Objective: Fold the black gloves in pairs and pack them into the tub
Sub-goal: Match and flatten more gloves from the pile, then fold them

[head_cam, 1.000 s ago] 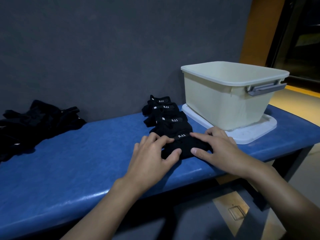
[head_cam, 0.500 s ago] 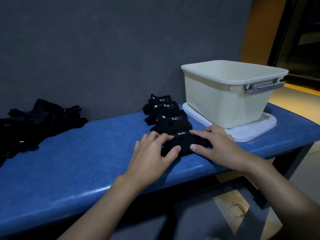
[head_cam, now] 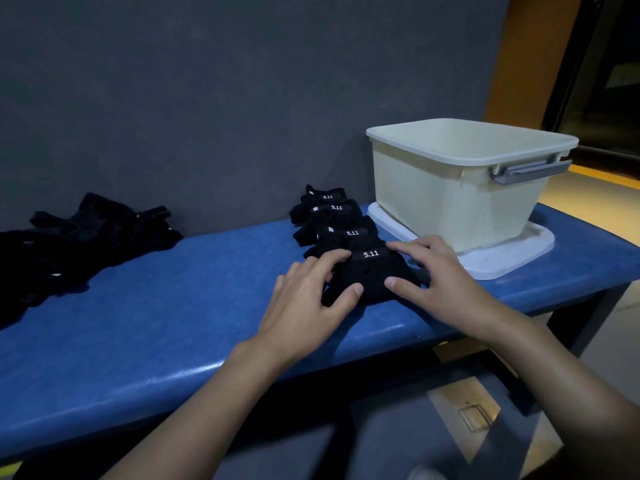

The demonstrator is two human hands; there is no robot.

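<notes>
A dark grey wall (head_cam: 207, 98) rises behind the blue padded bench (head_cam: 138, 323); an orange wall section (head_cam: 526, 57) stands right; grey floor (head_cam: 398, 445) below; dim light.

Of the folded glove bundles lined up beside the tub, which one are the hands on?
The nearest folded bundle, at the bench's front edge; left hand and right hand both press it. The three bundles behind are untouched.

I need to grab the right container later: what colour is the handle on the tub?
Grey, against the tub's cream body; the handle shows clearly in the head view.
</notes>
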